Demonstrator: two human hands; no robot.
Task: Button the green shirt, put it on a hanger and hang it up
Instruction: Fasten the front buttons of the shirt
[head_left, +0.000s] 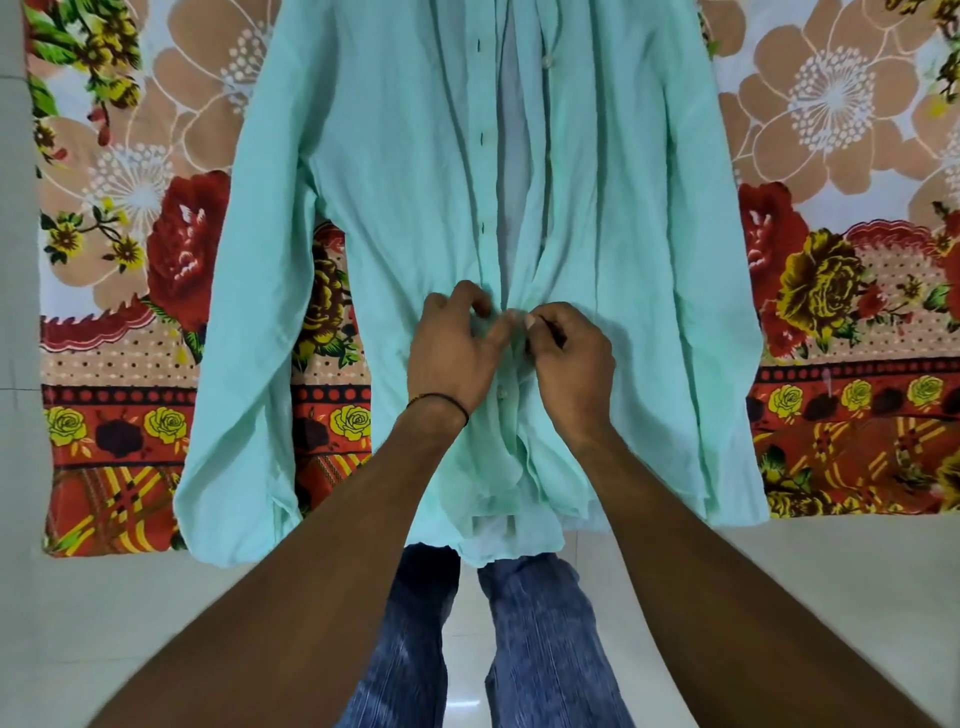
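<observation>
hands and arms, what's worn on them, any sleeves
No sleeves: the left arm and right arm are bare. The left hand has a thin dark thread band with an orange stretch at its wrist. The right hand shows no ring, watch or band.

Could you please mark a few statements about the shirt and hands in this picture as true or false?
1. The left hand and right hand both pinch the shirt at its front opening. True.
2. The shirt hangs on a hanger. False: it lies spread on a floral sheet.
3. The shirt's front is open above the hands. True.
4. The right wrist wears a band. False: the band is on the left wrist.
</observation>
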